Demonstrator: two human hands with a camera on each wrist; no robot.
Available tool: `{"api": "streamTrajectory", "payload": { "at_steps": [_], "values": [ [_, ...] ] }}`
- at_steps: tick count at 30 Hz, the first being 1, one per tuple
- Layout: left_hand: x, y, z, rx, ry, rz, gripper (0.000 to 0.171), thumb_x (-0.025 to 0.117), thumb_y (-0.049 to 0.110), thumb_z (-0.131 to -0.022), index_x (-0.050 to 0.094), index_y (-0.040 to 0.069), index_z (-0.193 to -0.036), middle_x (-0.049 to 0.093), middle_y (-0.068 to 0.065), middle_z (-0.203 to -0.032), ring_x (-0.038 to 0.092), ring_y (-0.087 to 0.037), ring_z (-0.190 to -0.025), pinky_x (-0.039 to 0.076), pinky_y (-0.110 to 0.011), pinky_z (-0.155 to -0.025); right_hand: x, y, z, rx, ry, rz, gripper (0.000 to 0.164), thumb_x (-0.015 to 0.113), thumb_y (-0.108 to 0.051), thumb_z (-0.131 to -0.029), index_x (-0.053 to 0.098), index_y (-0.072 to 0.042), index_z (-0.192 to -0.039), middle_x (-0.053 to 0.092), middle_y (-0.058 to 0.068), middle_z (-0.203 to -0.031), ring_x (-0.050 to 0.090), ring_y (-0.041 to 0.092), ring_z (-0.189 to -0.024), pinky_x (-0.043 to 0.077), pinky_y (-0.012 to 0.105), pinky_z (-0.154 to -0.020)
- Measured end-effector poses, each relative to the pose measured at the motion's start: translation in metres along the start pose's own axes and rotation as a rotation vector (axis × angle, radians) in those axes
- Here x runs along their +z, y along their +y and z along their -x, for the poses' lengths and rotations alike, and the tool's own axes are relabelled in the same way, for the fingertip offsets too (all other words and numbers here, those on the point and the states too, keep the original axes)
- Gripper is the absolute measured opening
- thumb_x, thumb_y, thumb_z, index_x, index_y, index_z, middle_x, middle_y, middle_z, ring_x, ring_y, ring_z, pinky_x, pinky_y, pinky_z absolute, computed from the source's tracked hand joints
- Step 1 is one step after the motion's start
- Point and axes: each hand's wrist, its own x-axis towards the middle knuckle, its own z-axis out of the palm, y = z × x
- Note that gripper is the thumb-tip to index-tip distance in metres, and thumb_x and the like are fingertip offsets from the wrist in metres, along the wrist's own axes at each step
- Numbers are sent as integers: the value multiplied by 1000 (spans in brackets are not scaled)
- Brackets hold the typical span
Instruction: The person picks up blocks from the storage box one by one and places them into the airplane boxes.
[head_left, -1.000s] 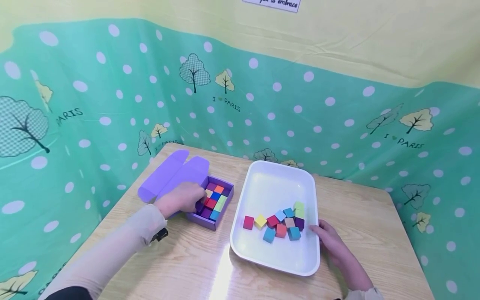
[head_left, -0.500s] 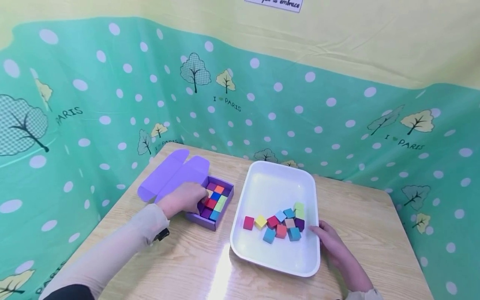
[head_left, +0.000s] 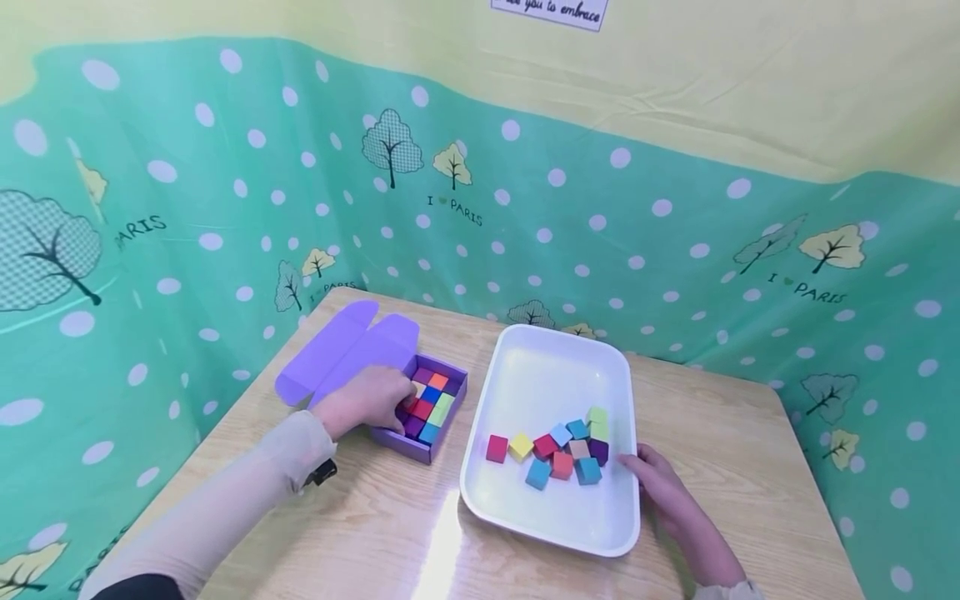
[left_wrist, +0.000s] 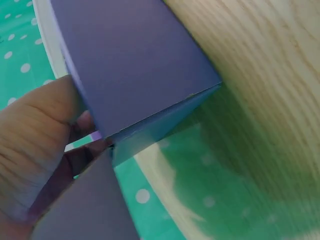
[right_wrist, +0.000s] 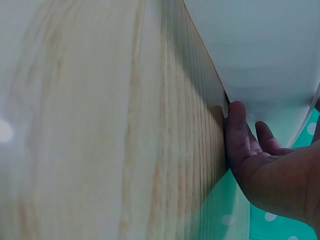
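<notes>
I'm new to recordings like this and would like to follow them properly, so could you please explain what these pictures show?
There is no robot: someone works with their left hand and right hand, both bare. The wide picture is taken from the head, looking forward and down; the two close ones come from the left and right wrists. On the wooden table sit an open purple box with coloured blocks inside, and a white tray with loose cubes. The left hand reaches into the box; whether it pinches a block is hidden. The right hand holds the tray's right edge.

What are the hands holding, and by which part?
Right hand: the white tray, by its right rim. Left hand: in the purple box, any hold hidden.
</notes>
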Motion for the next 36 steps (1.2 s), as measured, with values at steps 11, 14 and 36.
{"api": "streamTrajectory", "payload": {
  "at_steps": [11,14,36],
  "values": [
    [-1,-2,-1,23,32,30,31,93,20,-60,70,18,-82,63,8,-78,56,-15,-73,50,-37,-73,-2,-1,2,-1,10,-19,73,55,-38,-96,26,7,-145,46,27,-136,53,34,-118,42,46,-99],
    [-2,-2,-2,34,42,29,31,93,23,-60,72,17,-82,63,7,-77,56,-15,-72,50,-36,-72,-3,-1,2,-1,16,-28,71,55,-37,-96,28,6,-145,47,27,-135,53,34,-117,44,45,-98],
    [-92,118,-88,178,-72,274,29,68,35,-91,70,15,-113,66,4,-103,60,-13,-97,48,-29,-83,-3,-1,5,-6,6,-49,78,59,-37,-95,20,-3,-153,40,28,-143,52,36,-120,47,43,-94]
  ]
}}
